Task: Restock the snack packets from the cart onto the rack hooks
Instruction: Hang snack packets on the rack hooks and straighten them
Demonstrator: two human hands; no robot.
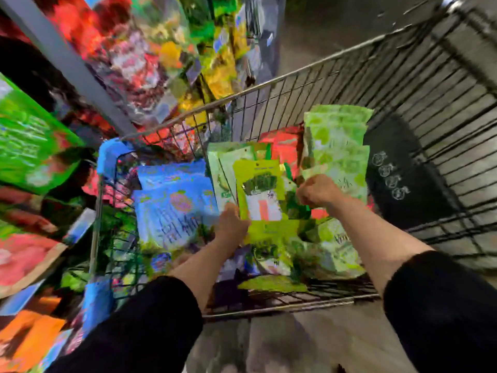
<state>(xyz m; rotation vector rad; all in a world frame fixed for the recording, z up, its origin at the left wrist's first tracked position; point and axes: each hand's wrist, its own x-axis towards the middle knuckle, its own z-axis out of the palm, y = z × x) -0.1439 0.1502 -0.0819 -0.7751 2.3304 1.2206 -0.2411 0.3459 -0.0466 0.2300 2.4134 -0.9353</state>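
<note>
- Step in hand: picking stock. The yellow-green packet (265, 195) stands inside the cart (269, 84), among other packets.
- Left hand (231, 222) grasps the packet's lower-left edge; right hand (317, 190) is clenched at its right side, its hold uncertain through blur.
- Next move, as judged: lift the packet clear of the cart and carry it left of the cart to the rack (67, 55), aligning its hang-hole with a hook.

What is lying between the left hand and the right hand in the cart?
In the head view, a yellow-green snack packet lies between the left hand and right hand.

Snack packets (258, 195) piled in cart (295, 76); rack (150, 57) set left of cart; both hands (231, 224) placed over packets, between cart walls.
</note>
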